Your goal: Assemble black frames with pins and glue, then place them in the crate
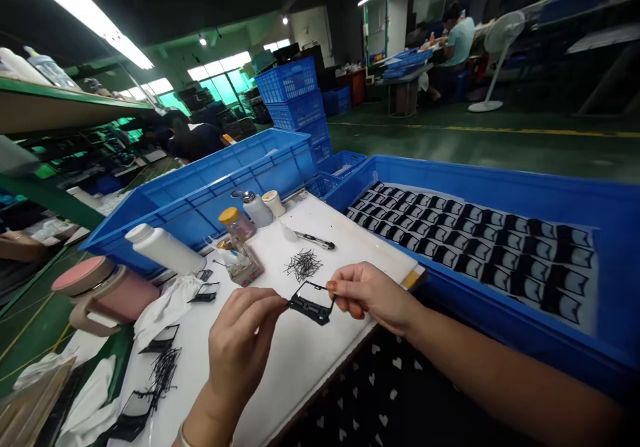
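Between my two hands, above the white tabletop (pixel 295 367), is a small black plastic frame (pixel 314 307) with a rectangular opening. The fingertips of my left hand (pixel 247 333) are pinched at its left end; whether they also hold a thin strip there is too small to tell. My right hand (pixel 367 293) grips the frame's right edge between thumb and fingers. Just beyond the frame lies a loose pile of thin black strips (pixel 303 264). A second pile of strips (pixel 165 370) and several similar black frames (pixel 161 339) lie to the left of my left hand.
A utility knife (pixel 315 240) lies behind the strips. Bottles and jars, including a white bottle (pixel 163 248), and a pink mug (pixel 107 293) line the table's far and left sides. A large blue crate (pixel 500 187) at right holds rows of black pieces. Other people sit farther off.
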The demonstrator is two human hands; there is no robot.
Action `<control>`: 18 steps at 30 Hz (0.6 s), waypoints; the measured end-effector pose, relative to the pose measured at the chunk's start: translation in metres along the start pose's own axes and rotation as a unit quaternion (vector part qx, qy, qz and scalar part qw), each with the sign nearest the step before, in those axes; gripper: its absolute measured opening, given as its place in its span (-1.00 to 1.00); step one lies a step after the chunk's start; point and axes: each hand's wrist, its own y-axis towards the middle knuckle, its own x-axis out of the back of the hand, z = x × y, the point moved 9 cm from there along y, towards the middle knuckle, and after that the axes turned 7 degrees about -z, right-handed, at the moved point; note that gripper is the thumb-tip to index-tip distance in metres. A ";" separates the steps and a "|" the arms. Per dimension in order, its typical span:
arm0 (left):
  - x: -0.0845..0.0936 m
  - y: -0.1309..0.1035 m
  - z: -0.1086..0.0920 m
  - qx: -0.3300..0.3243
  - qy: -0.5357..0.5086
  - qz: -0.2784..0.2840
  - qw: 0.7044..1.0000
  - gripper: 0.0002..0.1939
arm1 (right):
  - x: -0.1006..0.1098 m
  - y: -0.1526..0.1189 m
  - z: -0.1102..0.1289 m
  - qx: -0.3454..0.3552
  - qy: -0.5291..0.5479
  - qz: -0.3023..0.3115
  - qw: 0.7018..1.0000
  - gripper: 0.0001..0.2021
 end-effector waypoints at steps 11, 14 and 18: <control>-0.093 0.020 0.015 0.339 -0.160 0.184 0.908 -0.66 | 0.058 -0.076 0.120 0.433 -0.429 -0.087 0.788 -0.91; -0.114 0.022 0.006 0.326 -0.184 0.185 0.909 -0.62 | 0.132 -0.077 0.136 0.352 -0.443 -0.204 0.799 -0.92; -0.134 -0.001 0.007 0.278 -0.149 0.240 0.918 -0.67 | 0.271 -0.070 0.112 0.104 -0.471 -0.367 0.796 -0.91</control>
